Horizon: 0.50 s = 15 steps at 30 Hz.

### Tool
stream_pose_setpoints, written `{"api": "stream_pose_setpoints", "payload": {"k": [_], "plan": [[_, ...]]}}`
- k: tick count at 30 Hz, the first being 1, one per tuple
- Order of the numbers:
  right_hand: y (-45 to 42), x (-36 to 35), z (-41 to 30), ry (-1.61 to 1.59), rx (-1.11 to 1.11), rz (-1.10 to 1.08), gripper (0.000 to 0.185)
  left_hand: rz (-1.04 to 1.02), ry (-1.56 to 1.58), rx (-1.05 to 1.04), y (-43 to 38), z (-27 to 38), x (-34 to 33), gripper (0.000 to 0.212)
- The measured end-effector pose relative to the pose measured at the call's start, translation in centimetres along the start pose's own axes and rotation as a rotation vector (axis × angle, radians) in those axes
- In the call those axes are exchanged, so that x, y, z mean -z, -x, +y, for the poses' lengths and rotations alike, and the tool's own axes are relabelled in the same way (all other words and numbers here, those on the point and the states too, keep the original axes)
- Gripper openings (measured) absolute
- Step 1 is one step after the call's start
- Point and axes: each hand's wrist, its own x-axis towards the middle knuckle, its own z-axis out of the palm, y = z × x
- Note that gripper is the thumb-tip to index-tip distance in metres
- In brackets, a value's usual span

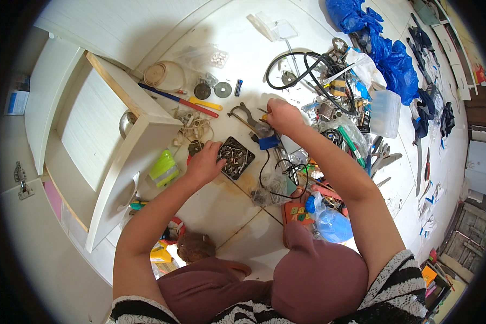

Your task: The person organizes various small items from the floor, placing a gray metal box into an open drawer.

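A black square tray (245, 167) full of small metal hardware lies on the tiled floor, and my left hand (205, 163) rests at its left edge, fingers near the rim. Whether that hand grips the tray is unclear. My right hand (282, 116) is farther forward, its fingers bent together over a small item with a yellow part, mostly hidden. Close to it lie a gray metal lever-like part (249, 115) and a blue block-shaped object (268, 142). Left of these are a yellow-handled tool (205, 103), a red-and-blue rod (186, 101), round dark discs (202, 91) and a battery (238, 88).
An open white drawer (141, 137) stands at left. Tangled black cable (308, 73), mixed hardware, a clear plastic box (384, 113) and blue plastic bags (393, 65) spread to the right. Pliers and a saw blade (389, 163) lie beyond my right forearm. A blue-tinted bag (334, 224) sits beside my knee.
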Motion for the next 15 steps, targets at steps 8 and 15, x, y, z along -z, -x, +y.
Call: {"api": "stream_pose_setpoints", "payload": {"k": [8,15], "plan": [[1.9,2.0,-5.9,-0.523,0.019,-0.126,0.015,0.038,0.094,-0.032,0.3,-0.8,0.1,0.040],[4.4,0.4,-8.3,-0.512,0.265,-0.159,0.017,0.016,0.122,-0.043,-0.3,-1.4,-0.3,0.042]]}}
